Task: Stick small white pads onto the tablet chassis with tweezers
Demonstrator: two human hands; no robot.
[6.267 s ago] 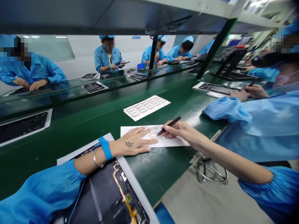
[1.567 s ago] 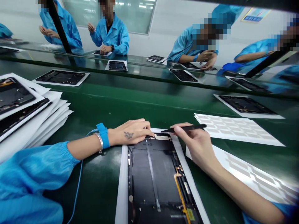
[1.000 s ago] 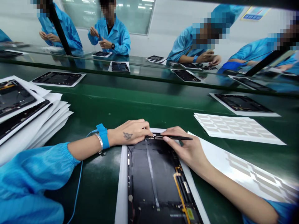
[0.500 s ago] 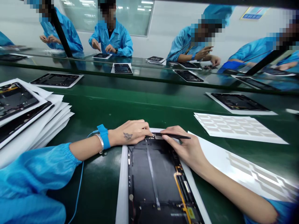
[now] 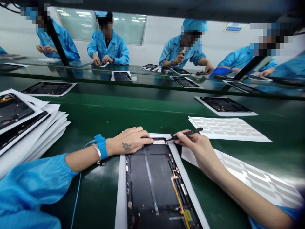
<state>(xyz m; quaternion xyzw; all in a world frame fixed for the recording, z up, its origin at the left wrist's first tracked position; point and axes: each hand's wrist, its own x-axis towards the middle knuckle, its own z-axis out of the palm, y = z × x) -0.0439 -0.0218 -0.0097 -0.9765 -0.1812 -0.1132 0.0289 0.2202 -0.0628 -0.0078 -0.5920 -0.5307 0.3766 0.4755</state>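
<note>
Device (image 5: 164, 181) points lengthwise away; left hand (image 5: 128, 141) atop (grip unclear), right hand (image 5: 196, 143) pinching tweezers (image 5: 193, 131).

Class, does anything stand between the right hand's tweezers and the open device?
Nothing visible does. The tweezers in the right hand end by the far right corner of the device; the left hand lies at its far left corner.

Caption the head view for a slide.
Left hand rests on an open device; right hand holds black tweezers near its far right corner.
</note>
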